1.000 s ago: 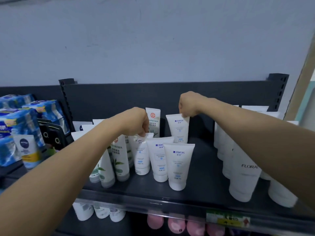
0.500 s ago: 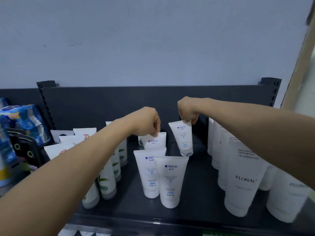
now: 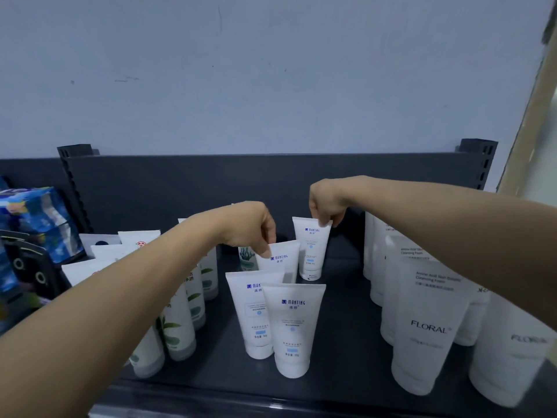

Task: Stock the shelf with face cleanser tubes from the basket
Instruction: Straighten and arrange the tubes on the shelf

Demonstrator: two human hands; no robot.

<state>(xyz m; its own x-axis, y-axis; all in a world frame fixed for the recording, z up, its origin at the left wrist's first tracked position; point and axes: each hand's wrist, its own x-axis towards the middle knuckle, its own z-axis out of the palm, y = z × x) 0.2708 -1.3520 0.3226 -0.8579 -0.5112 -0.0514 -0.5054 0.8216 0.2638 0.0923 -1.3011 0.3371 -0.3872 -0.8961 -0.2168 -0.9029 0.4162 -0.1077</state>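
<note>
White cleanser tubes with blue print stand cap-down on the dark shelf [image 3: 340, 321]. My left hand [image 3: 251, 226] pinches the top edge of one tube [image 3: 281, 257] in the middle row. My right hand [image 3: 327, 202] pinches the crimped top of another tube [image 3: 310, 248] farther back, which stands on its cap. Two more of the same tubes, one [image 3: 253, 315] behind and one [image 3: 294, 327] in front, stand free toward the shelf's front. The basket is not in view.
Tall white FLORAL tubes [image 3: 428, 324] crowd the right side of the shelf. White tubes with green leaf print [image 3: 177, 324] stand at the left under my left forearm. Blue packs [image 3: 39, 218] sit on the neighbouring shelf at far left. A dark back panel [image 3: 211, 185] closes the rear.
The view has tilted and moved closer to the shelf. Both hands stay pinched on their tubes; the right-hand tube now stands more upright on the shelf.
</note>
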